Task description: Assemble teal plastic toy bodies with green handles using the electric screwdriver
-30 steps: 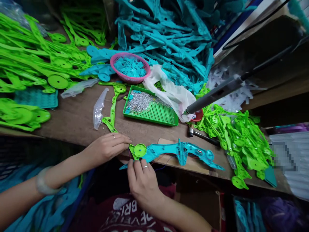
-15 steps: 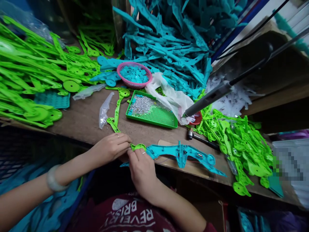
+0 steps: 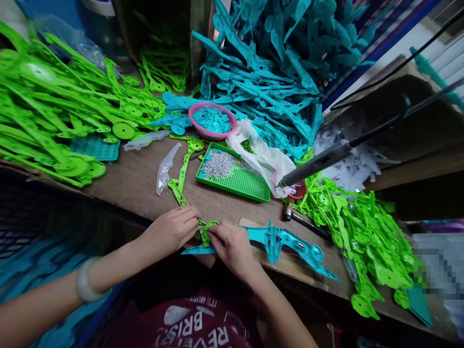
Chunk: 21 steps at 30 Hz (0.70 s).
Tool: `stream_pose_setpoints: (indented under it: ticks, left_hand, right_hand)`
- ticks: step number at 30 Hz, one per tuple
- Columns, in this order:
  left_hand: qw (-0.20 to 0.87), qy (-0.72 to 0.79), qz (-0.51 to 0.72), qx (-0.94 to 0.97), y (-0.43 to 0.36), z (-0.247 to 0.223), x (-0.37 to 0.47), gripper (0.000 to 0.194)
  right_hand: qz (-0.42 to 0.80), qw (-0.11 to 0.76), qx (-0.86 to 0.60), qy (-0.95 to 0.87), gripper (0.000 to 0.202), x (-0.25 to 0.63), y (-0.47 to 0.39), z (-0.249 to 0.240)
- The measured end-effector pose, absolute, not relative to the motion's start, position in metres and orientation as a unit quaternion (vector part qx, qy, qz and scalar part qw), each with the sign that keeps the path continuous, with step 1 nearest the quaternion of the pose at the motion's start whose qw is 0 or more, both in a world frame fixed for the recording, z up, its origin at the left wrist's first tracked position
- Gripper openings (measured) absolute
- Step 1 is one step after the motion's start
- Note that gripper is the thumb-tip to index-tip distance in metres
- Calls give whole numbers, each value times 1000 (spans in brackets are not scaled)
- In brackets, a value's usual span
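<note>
At the table's front edge, my left hand (image 3: pixel 178 226) is closed on a long green plastic part (image 3: pixel 205 234). My right hand (image 3: pixel 233 244) pinches the right side of the same green part, its fingertips close to my left hand's. Beneath and beside the hands lies a long blue plastic part (image 3: pixel 273 238), its middle hidden by my right hand; its left tip shows below the green part. Another jointed green part (image 3: pixel 184 166) stretches up the table from behind my left hand. Nearby is a translucent curved piece (image 3: pixel 166 168).
A green tray (image 3: pixel 253 186) of small metal pieces and a pink basket (image 3: pixel 212 136) of blue bits stand behind. Grey power tool (image 3: pixel 319 162) hangs at right above a hammer (image 3: pixel 308 222). Green heaps (image 3: pixel 377 241) flank the table; a blue pile (image 3: pixel 253 82) rises behind.
My right hand has shifted right, uncovering more of the green part between the hands. The whole view has moved slightly, and the table items appear lower and farther right.
</note>
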<state>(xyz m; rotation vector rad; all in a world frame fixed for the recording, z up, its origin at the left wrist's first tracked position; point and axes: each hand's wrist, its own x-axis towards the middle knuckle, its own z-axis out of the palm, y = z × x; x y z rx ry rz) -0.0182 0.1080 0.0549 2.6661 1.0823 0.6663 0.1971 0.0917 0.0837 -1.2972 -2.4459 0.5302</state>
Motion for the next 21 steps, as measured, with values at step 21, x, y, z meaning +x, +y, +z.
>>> stream_pose_setpoints:
  ticks: [21]
  left_hand:
    - [151,453,137,868,116,69,-7,21]
  right_hand:
    - [83,9,-464,-882,16,185,97,87]
